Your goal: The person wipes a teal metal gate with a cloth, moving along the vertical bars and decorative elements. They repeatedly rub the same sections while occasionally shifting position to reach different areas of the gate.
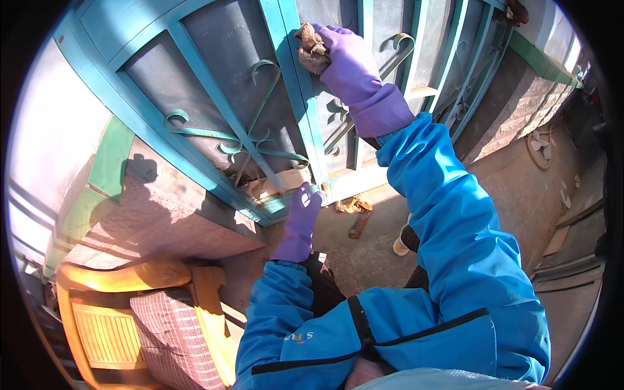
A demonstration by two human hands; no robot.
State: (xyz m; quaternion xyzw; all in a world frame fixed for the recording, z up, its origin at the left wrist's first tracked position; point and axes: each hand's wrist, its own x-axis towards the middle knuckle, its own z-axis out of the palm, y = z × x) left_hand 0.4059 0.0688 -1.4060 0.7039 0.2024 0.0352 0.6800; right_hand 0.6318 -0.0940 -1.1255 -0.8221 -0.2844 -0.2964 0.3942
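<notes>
My right hand (348, 73), in a purple rubber glove, is raised at the upper middle and closed around a crumpled, dirty cloth (313, 48). The cloth lies over the upright bar of a turquoise metal screen door (297, 92); whether it touches the bar is not plain. Lower down, my left hand (300, 224), gloved alike, is at the door's bottom rail with its fingers apart and nothing seen in them. Curled metal scrollwork (263, 146) crosses the mesh panels. A torn, light-coloured piece (282, 184) sits low inside the door frame.
A wooden armchair (122, 275) with a checked cushion (168, 331) stands at the lower left. Dry leaves or scraps (355, 204) lie on the floor by the door. A stone-faced wall with green trim (112, 161) is at the left; a coiled hose (536, 153) lies at the right.
</notes>
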